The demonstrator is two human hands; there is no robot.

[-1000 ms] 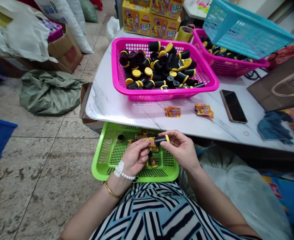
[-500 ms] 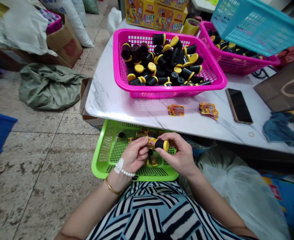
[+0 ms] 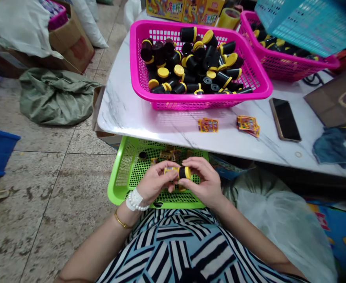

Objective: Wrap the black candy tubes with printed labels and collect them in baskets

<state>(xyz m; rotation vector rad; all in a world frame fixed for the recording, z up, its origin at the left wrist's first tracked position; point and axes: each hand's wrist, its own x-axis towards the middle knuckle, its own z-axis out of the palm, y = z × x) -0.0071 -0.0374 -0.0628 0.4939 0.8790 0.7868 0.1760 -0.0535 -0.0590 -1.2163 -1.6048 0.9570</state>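
L hand [image 3: 155,180] has curled further round 1 yellow-capped black container [image 3: 183,173], pinching its label [image 3: 171,169]; R hand [image 3: 205,184] pinches cap end [image 3: 187,172], above 1 green basket [image 3: 114,193]. 2 label piles [image 3: 208,125] on table [image 3: 161,122]; basket's contents [image 3: 169,154] part-hidden, uncountable.

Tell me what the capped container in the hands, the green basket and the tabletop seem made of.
Capped container: probably plastic, going by its evenly coloured black and yellow parts; finish unclear.
Green basket: most likely moulded plastic, with a slight sheen along the rim and regular grid openings.
Tabletop: glossy, white with grey veins; marble or imitation, I can't tell.
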